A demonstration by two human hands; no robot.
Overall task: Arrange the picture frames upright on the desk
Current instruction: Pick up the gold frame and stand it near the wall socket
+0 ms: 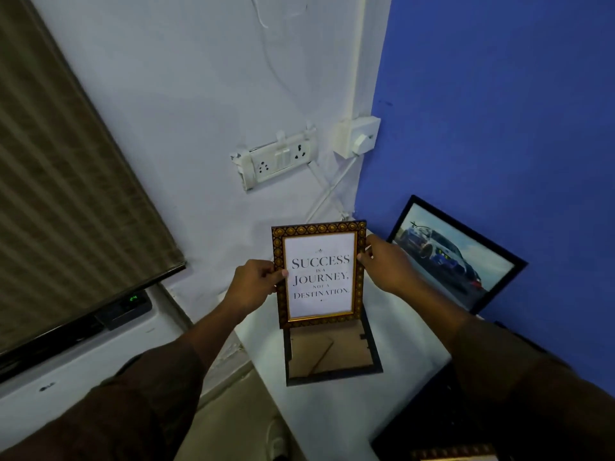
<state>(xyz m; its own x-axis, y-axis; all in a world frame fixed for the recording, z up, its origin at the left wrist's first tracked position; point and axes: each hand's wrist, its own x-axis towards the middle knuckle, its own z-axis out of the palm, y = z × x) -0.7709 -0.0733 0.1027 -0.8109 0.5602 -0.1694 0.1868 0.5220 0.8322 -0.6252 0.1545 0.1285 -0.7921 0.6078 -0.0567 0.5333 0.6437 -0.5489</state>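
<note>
Gold-patterned, the quote frame (319, 274) hangs upright between our hands above the white desk (409, 331). Our left hand (251, 282) pinches its left edge, thumb on the front, fingers curled behind. Our right hand (386, 261) clasps the right edge the same way. Just below it a second frame (332, 356) lies face down on the desk. A car picture (456, 257) leans against the blue wall (499, 111) at the right.

head-worn view, facing down, near desk (332, 414)
</note>
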